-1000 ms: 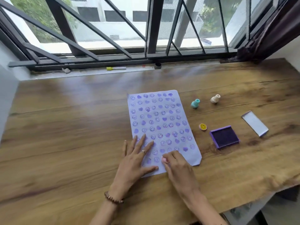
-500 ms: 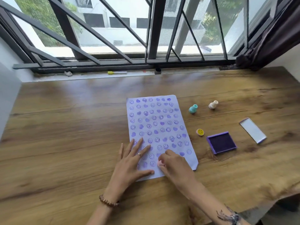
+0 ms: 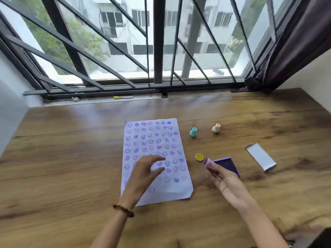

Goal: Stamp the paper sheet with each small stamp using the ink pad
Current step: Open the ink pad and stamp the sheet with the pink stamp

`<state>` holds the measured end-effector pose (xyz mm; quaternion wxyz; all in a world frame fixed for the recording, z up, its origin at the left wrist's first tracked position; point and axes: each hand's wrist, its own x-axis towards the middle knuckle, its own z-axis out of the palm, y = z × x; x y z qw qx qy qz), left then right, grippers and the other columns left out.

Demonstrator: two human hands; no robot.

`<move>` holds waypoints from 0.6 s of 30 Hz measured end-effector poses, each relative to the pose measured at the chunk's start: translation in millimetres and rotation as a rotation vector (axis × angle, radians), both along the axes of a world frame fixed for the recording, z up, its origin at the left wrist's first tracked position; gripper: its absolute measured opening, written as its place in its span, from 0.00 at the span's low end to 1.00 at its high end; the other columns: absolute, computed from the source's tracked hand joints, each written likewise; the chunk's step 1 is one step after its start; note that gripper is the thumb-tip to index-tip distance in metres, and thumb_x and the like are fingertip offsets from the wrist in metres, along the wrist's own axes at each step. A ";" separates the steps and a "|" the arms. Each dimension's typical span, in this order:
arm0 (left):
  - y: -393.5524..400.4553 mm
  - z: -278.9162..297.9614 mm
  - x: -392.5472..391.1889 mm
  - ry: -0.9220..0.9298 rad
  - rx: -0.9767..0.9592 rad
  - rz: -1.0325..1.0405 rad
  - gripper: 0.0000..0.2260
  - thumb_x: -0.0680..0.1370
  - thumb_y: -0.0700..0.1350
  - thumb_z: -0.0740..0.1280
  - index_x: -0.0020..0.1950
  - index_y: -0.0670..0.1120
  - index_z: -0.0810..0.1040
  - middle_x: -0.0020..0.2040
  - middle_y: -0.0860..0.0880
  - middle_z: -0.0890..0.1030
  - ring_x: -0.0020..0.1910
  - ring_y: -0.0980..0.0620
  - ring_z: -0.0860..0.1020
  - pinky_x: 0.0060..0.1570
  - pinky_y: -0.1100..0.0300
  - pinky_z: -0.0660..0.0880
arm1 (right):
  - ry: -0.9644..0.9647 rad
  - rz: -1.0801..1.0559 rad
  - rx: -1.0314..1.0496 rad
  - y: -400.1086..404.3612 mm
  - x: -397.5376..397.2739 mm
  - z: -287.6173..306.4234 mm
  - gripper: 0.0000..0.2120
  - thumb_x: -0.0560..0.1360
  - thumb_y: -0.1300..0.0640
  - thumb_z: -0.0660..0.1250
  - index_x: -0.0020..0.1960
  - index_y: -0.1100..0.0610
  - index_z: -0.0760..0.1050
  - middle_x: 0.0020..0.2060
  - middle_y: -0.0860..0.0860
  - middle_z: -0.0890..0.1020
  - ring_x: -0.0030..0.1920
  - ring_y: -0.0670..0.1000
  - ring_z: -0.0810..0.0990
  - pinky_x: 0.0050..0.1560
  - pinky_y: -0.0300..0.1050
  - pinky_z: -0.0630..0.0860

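A pale paper sheet (image 3: 154, 140) covered with purple smiley and heart prints lies in the middle of the wooden table (image 3: 71, 158). My left hand (image 3: 145, 172) hovers over its lower part, fingers spread, holding nothing. My right hand (image 3: 223, 179) is to the right of the sheet and pinches a small lilac stamp (image 3: 207, 161) at the near left corner of the purple ink pad (image 3: 227, 164). A yellow smiley stamp (image 3: 199, 156) lies beside the pad. A teal stamp (image 3: 193, 132) and a cream stamp (image 3: 216, 128) stand further back.
The ink pad's lid (image 3: 260, 156) lies to the right of the pad. A yellow-capped marker (image 3: 123, 97) rests on the window ledge behind the table. A dark curtain (image 3: 293, 42) hangs at the back right. The table's near edge drops off at the lower right.
My right hand has left the sheet's lower edge and moved right to the ink pad, holding the lilac stamp. My left hand has lifted off the paper. The camera tilted upward.
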<state>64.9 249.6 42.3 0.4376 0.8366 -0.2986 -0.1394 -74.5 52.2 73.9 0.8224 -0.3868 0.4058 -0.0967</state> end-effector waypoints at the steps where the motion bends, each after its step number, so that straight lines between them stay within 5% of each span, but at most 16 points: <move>1: -18.5 2.8 -3.7 -0.009 0.004 -0.049 0.12 0.72 0.41 0.71 0.55 0.47 0.79 0.55 0.48 0.82 0.57 0.51 0.76 0.57 0.63 0.67 | -0.020 -0.024 0.023 -7.5 -1.6 0.9 0.11 0.73 0.65 0.65 0.35 0.59 0.84 0.34 0.51 0.86 0.35 0.44 0.83 0.36 0.35 0.81; 8: -121.3 1.7 -17.2 -0.188 0.238 -0.288 0.15 0.77 0.40 0.63 0.63 0.43 0.73 0.62 0.43 0.74 0.61 0.46 0.72 0.56 0.53 0.71 | -0.092 -0.109 0.127 -42.4 -2.9 -1.0 0.09 0.71 0.67 0.66 0.35 0.63 0.82 0.32 0.55 0.85 0.34 0.47 0.84 0.37 0.39 0.82; 13: -136.4 -4.6 -15.0 -0.154 0.255 -0.259 0.08 0.74 0.39 0.66 0.51 0.37 0.77 0.51 0.38 0.76 0.50 0.41 0.76 0.48 0.53 0.73 | -0.084 -0.023 -0.002 -58.6 -5.6 -8.3 0.03 0.69 0.65 0.69 0.42 0.63 0.82 0.37 0.54 0.84 0.41 0.49 0.81 0.43 0.38 0.81; 15: -136.5 -4.8 -17.0 0.011 0.095 -0.107 0.07 0.72 0.39 0.69 0.49 0.39 0.80 0.47 0.41 0.80 0.45 0.46 0.78 0.42 0.65 0.72 | -0.064 0.040 -0.141 -61.4 -5.2 -11.5 0.05 0.70 0.65 0.69 0.45 0.61 0.81 0.38 0.53 0.85 0.42 0.49 0.83 0.43 0.36 0.81; 18: -135.5 -2.7 -22.7 0.544 -0.224 0.040 0.06 0.71 0.41 0.71 0.47 0.46 0.83 0.40 0.54 0.85 0.42 0.59 0.80 0.42 0.71 0.75 | -0.024 0.165 -0.466 -62.3 2.2 -9.9 0.07 0.69 0.64 0.71 0.43 0.53 0.83 0.38 0.47 0.87 0.42 0.43 0.83 0.44 0.32 0.79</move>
